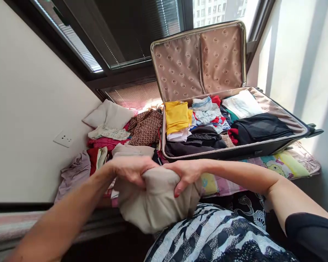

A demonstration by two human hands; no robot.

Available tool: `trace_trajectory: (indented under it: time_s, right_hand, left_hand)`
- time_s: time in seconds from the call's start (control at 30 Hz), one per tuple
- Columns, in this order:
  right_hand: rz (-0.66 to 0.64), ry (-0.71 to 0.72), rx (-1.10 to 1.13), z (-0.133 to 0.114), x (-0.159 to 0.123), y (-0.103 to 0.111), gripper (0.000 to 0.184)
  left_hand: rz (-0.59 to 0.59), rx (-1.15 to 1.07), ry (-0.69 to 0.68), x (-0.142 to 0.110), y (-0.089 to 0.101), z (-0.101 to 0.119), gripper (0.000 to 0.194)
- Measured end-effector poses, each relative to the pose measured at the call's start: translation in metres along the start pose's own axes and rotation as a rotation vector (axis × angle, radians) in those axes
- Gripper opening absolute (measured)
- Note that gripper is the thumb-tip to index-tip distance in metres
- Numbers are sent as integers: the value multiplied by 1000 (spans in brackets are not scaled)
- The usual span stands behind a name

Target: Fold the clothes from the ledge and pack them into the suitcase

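Both my hands grip a beige folded garment (155, 203) held over my lap. My left hand (131, 170) closes on its upper left side. On the upper right side, my right hand (186, 174) has its fingers curled over the cloth. Just beyond them an open suitcase (235, 151) lies on a window ledge, packed with folded clothes: a yellow shirt (176, 115), dark garments (259, 127) and white and blue pieces (207, 112). Its patterned lid (199, 60) stands upright against the window.
A heap of loose clothes (114, 138) lies left of the suitcase, with a brown patterned garment (146, 127) and a white pillow (109, 113). A cartoon-print blanket (278, 163) covers the ledge. A wall socket (63, 138) sits at left. My lap wears black-and-white patterned fabric (215, 233).
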State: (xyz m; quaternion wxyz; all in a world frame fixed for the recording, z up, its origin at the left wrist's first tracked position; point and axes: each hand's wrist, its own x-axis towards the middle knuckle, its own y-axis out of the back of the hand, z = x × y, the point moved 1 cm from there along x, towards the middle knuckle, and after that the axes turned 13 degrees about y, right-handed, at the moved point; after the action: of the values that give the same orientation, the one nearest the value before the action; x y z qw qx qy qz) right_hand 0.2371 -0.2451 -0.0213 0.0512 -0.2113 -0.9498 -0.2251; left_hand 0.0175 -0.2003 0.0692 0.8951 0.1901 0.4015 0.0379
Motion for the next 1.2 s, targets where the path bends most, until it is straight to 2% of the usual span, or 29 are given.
trace_trajectory:
  time_s: [0.1,0.2,0.3,0.37,0.43,0.5,0.6,0.67,0.73,0.8,0.9,1.03,1.2]
  right_hand:
    - [274,-111,336,-20,-59,30,76]
    - [692,-219,595,-39,-118,52,65]
    - [1058,-256,577,-55,-167,83,55]
    - [1227,-229,470,-63,-192,115,50]
    - [1344,-172,340,-63,-211,157,45]
    - [1416,-112,233,-52,-226,202,39]
    - [1462,-83,187,-9,-243,262,32]
    - [1445,-193,256,32,-251,284,24]
    - [1391,-377,344,76,-256,289,19]
    - [1335,-531,391,114,-258,283,19]
    - [1291,-648,402,149,-260,272,25]
    - [1275,-686,392,156,-261,273,32]
    - [1301,-598,320,125,-256,294,28]
  left_hand:
    - [144,-65,-143,47,58,36,33]
    - [464,-208,-302,102,106,65,26]
    - [822,-468,-381,152,135,84,16]
    - [914,-677,-337,179,140,87,12]
    - [884,-808,-273,201,137,85,14]
    - [830,-874,-241,215,130,80,20]
    - [749,-936,-223,222,116,69,30]
    - [685,-956,-216,219,106,60,41]
    - [624,-965,-194,211,94,48,52]
    - [583,-969,-154,200,82,36,59]
    - [588,-992,-117,179,64,16,60]
    - [624,-1062,-110,152,44,-6,55]
    - [702,-1152,-119,132,34,-26,50]
